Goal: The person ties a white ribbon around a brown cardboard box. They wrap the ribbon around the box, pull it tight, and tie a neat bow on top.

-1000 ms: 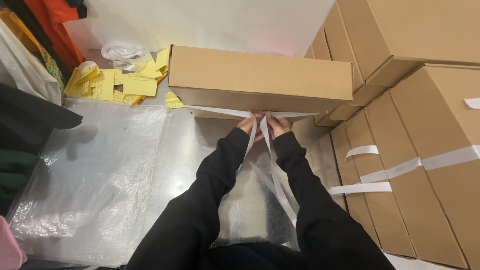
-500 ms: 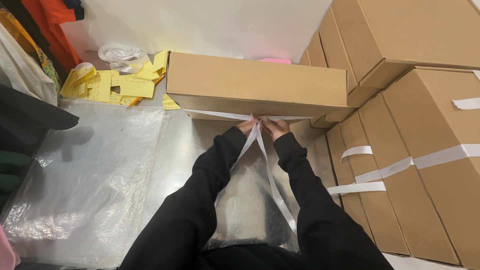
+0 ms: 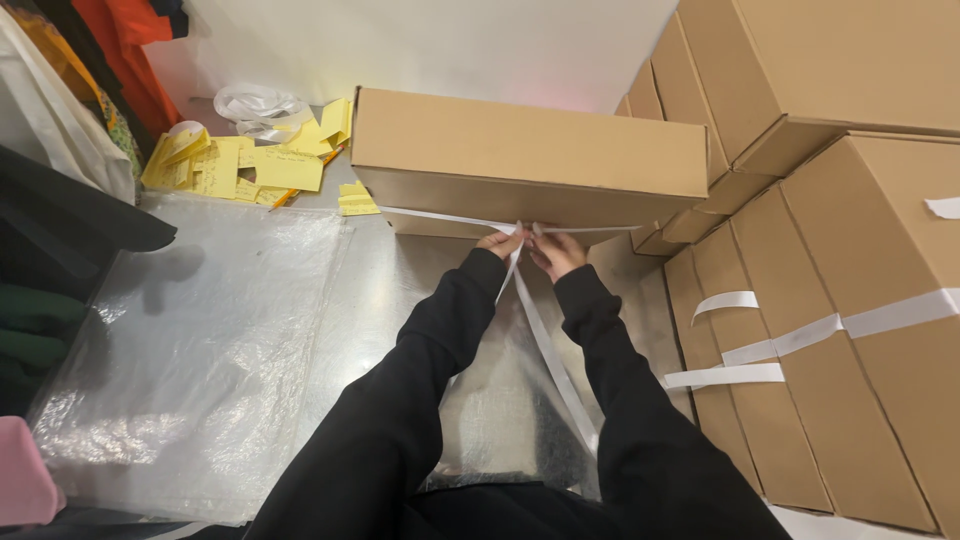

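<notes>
white strap (image 3: 545,345) runs across the near side of a long cardboard box (image 3: 530,160) on a metal table (image 3: 375,290). left hand (image 3: 500,243) and right hand (image 3: 556,250) pinch its crossed ends, apparently to cinch it. strapped boxes (image 3: 830,330) stand right; yellow slips (image 3: 250,165) lie left.

White wall (image 3: 450,40), steel tabletop (image 3: 370,290)

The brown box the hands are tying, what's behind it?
Behind the cardboard box stands a pale wall. To its left lie yellow paper notes and crumpled clear plastic. The floor directly behind it is hidden by the box.
</notes>
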